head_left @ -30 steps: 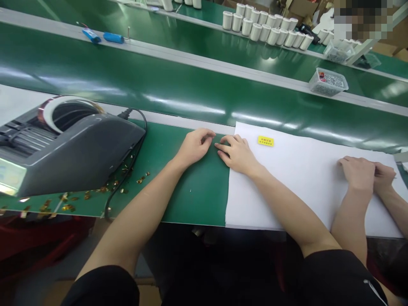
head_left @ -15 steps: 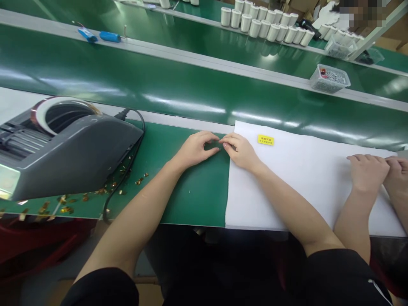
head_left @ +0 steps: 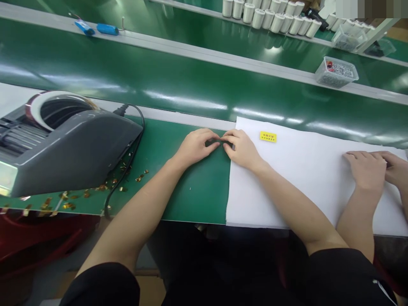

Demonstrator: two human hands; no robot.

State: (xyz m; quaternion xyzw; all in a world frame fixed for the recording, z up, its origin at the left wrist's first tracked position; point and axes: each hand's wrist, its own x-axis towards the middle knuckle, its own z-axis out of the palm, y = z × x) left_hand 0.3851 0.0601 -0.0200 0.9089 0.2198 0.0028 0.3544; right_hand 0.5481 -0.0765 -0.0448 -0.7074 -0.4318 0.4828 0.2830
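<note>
The left hand (head_left: 194, 146) and the right hand (head_left: 244, 148) are brought together fingertip to fingertip at the left edge of the white sheet (head_left: 306, 170); whether anything is pinched cannot be told. A yellow label (head_left: 267, 136) lies on the sheet just right of them. A grey tape dispenser (head_left: 63, 144) stands well left of the sheet. A co-worker's hands (head_left: 369, 170) are laid on its right end.

Bench surroundings, left and far side.
Grey tape dispenser (head_left: 60, 144) at left edge, gold scraps (head_left: 105, 187) beside it; white spools (head_left: 270, 17), clear parts tub (head_left: 336, 72), blue cylinders (head_left: 95, 29) along far rails.
</note>
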